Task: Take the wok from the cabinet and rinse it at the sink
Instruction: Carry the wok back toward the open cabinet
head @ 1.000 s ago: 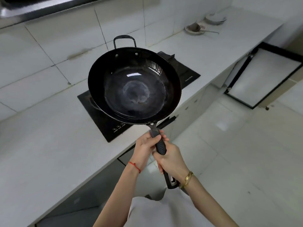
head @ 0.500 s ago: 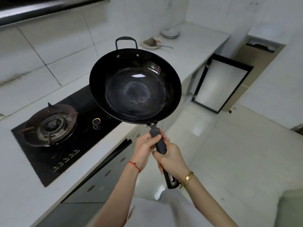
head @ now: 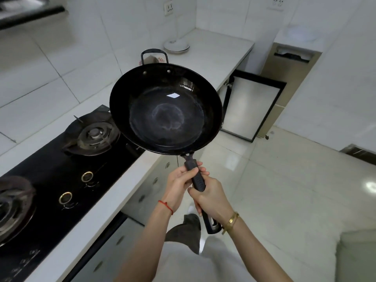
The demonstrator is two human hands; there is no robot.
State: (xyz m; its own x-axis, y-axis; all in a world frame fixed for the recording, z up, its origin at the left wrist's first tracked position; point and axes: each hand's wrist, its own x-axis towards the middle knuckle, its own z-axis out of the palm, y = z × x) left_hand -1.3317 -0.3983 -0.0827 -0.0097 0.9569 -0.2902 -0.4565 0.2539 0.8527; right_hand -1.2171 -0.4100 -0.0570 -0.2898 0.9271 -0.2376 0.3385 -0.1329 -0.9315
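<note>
So both hands clamp the handle (head: 197, 181), right hand (head: 212, 199) nearest, left hand (head: 180, 185) ahead, steadying the heavy wok (head: 165, 110) aloft at 12 o'clock; stove (head: 61, 176) at 9; cabinet (head: 251, 106) open at 1, probably its source.

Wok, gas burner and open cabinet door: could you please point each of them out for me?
wok (head: 165, 117), head view, middle of the dark inner bowl.
gas burner (head: 94, 135), head view, centre cap of the farther burner.
cabinet door (head: 251, 107), head view, pale panel inside the black frame.
</note>
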